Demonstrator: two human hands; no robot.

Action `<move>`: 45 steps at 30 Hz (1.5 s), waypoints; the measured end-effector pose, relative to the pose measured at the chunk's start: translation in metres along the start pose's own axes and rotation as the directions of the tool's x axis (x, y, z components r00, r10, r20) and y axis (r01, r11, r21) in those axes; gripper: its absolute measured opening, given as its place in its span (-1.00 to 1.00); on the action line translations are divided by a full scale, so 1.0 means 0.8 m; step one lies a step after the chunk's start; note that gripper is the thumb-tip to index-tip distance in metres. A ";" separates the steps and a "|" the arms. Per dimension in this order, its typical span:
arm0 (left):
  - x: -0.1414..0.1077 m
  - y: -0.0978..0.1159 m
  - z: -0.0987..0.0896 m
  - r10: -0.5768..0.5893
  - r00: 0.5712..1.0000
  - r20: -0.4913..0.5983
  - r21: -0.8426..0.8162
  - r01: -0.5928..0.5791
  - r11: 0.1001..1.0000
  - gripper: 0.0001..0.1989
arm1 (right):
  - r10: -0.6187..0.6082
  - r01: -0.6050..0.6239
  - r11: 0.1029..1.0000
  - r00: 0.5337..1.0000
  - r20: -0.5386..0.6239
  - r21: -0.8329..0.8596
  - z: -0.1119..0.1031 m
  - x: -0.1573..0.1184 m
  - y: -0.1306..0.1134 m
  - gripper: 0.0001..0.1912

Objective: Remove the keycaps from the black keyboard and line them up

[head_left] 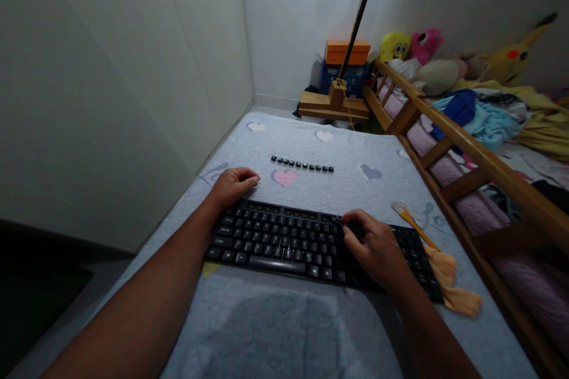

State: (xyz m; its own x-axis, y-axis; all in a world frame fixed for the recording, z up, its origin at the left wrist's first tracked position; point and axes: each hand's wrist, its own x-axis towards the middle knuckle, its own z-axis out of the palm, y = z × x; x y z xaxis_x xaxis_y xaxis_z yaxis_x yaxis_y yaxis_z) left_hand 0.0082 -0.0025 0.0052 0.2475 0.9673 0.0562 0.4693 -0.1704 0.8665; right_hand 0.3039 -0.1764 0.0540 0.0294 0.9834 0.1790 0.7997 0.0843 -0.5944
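Observation:
A black keyboard (280, 237) lies across the cloth-covered surface, its space bar toward me. My right hand (373, 246) is over its right part, thumb and forefinger pinched on a thin metallic tool (338, 221) whose tip meets the top row of keys; its exact kind is too small to tell. Just beyond the keyboard's upper left corner rests my left hand (233, 186), fingers curled in and nothing visible in them. Several small black keycaps (304, 164) form a line on the cloth beyond the keyboard.
Right of the keyboard lie a brush with a yellow handle (418, 226) and a crumpled orange cloth (451, 284). A wooden bed rail (471, 145) runs along the right side, with plush toys (393, 47) and clothes behind it. At the far end stands a wooden base (333, 103) with a pole.

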 end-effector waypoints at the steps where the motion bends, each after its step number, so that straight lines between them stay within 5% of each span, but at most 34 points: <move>1: 0.000 0.000 0.000 -0.001 1.000 -0.001 -0.001 0.001 1.000 -0.70 | 0.008 -0.008 1.000 1.000 0.004 0.001 0.000 0.000 0.000 -0.86; 17: 0.000 -0.005 0.000 0.001 1.000 0.013 0.013 -0.001 1.000 -0.68 | -0.058 0.059 0.998 0.998 -0.032 0.034 0.011 0.008 0.011 -0.90; 45: 0.000 -0.003 0.000 0.002 1.000 0.000 0.003 -0.002 1.000 -0.68 | 0.002 -0.002 0.999 1.000 -0.023 -0.034 0.015 0.016 0.009 -0.88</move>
State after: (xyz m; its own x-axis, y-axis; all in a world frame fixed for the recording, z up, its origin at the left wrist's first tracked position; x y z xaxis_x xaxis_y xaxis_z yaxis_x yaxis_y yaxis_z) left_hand 0.0071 -0.0021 0.0033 0.2483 0.9669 0.0582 0.4710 -0.1730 0.8650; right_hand 0.3028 -0.1617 0.0429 0.0441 0.9797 0.1958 0.8197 0.0765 -0.5677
